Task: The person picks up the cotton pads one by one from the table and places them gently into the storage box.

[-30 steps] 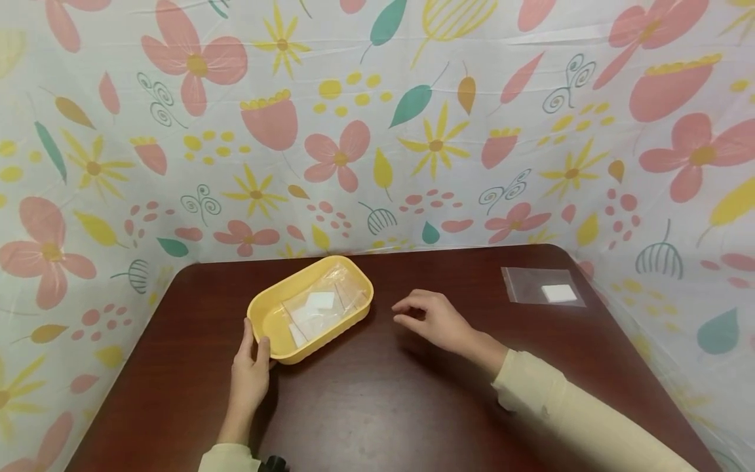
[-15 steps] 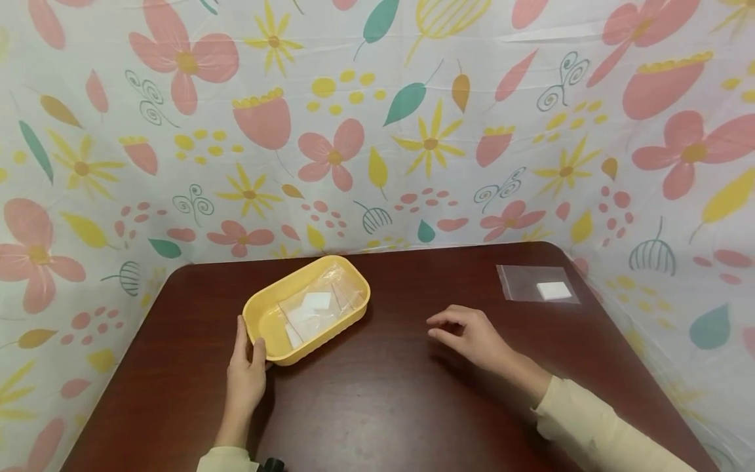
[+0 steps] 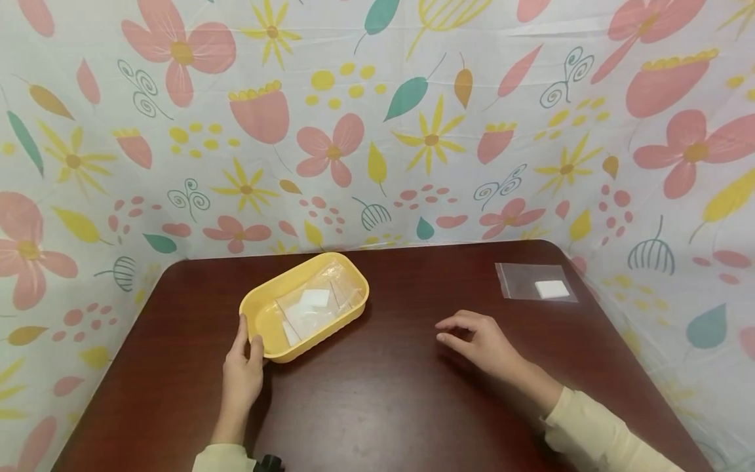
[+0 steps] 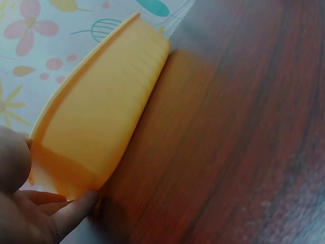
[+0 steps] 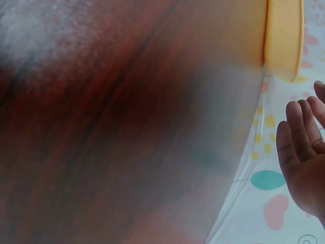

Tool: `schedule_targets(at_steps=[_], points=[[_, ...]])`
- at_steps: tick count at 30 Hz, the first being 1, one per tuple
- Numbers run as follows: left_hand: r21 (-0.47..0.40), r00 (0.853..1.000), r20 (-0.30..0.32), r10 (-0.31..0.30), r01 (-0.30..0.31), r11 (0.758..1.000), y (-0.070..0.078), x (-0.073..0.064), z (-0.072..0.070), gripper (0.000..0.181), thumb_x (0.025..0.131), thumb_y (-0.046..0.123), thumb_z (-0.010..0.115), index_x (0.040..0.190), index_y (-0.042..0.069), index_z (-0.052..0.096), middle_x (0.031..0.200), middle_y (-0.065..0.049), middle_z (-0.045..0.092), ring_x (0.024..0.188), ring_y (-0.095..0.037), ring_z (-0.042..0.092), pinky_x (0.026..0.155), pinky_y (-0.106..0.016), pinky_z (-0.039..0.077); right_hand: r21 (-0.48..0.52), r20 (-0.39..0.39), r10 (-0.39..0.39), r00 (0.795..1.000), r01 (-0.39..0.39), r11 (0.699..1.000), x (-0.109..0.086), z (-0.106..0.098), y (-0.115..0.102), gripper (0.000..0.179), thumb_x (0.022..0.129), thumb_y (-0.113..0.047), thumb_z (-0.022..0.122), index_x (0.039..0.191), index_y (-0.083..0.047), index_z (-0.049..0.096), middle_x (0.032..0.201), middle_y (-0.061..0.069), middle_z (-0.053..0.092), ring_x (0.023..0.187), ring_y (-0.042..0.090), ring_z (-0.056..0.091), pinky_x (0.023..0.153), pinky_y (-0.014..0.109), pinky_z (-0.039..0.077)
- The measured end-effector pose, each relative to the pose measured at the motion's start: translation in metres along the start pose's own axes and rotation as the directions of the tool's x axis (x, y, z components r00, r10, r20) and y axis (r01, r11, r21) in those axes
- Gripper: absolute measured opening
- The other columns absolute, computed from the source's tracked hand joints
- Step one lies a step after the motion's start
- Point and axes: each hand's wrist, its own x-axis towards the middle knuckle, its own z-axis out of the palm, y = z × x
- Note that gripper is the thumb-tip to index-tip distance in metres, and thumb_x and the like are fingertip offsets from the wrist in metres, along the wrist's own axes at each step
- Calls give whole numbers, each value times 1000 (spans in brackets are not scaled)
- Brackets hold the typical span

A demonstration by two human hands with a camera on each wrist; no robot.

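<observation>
A yellow plastic basket (image 3: 307, 341) with a rounded oblong rim stands at an angle on the left half of the table. Inside it lie clear zip bags (image 3: 339, 288) with white flat pieces (image 3: 315, 298) showing. My left hand (image 3: 242, 377) grips its near left end, thumb at the rim; in the left wrist view the fingers of that hand (image 4: 35, 213) curl under the end of the basket (image 4: 96, 112). My right hand (image 3: 486, 344) is held over the table right of the basket, fingers loosely bent and holding nothing. The right wrist view shows its fingers (image 5: 297, 132) apart from the basket (image 5: 283, 40).
A clear zip bag (image 3: 519, 282) with a white rectangular piece (image 3: 551, 289) in it lies flat near the back right corner. The dark red-brown table (image 3: 366, 406) is backed by a flower-patterned curtain (image 3: 377, 196) along the back and sides.
My right hand has moved right and a little towards me, away from the basket. My left hand keeps its hold on the basket. The head view has shifted slightly.
</observation>
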Motion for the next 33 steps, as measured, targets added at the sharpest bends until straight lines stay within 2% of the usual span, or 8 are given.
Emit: schedule_targets(at_steps=[5,11,14,26,33], points=[[13,1000,-7,0,0,1000,0,0,0,58,109,27,42,162,27,17,163,-10,24,125,-30,52,83,-23,58,-9,-15,-16,1000,15,1000,0,1,3,25,83,-5,84,102,-19,77,86,-14,66,75,7,60,56,31,55],[12,1000,-30,2,-2,1000,-1,-1,2,58,109,25,42,162,26,18,162,-12,26,112,-30,60,83,-27,60,-29,-20,-29,999,28,999,2,-3,8,24,83,-6,84,102,-20,77,87,-15,66,76,6,59,58,31,55],[5,1000,-30,5,-5,1000,0,-1,2,58,109,25,42,162,25,18,162,-12,25,113,-31,60,84,-30,60,-46,-35,-27,999,26,999,4,-8,12,23,83,-6,84,101,-19,78,86,-14,66,76,6,59,58,30,54],[-1,999,-39,11,-11,1000,1,-1,3,58,109,25,43,162,23,20,162,-11,26,117,-31,58,83,-28,60,-154,-127,96,987,-115,981,6,-40,36,20,84,-8,83,101,-17,79,92,-10,71,83,9,62,66,29,54],[-21,999,-42,10,-11,1000,0,0,3,58,109,23,43,162,23,20,162,-11,26,115,-31,59,85,-29,59,-184,-151,111,982,-139,973,-2,-50,51,17,85,-8,82,100,-14,79,94,-6,73,89,13,65,77,17,49]])
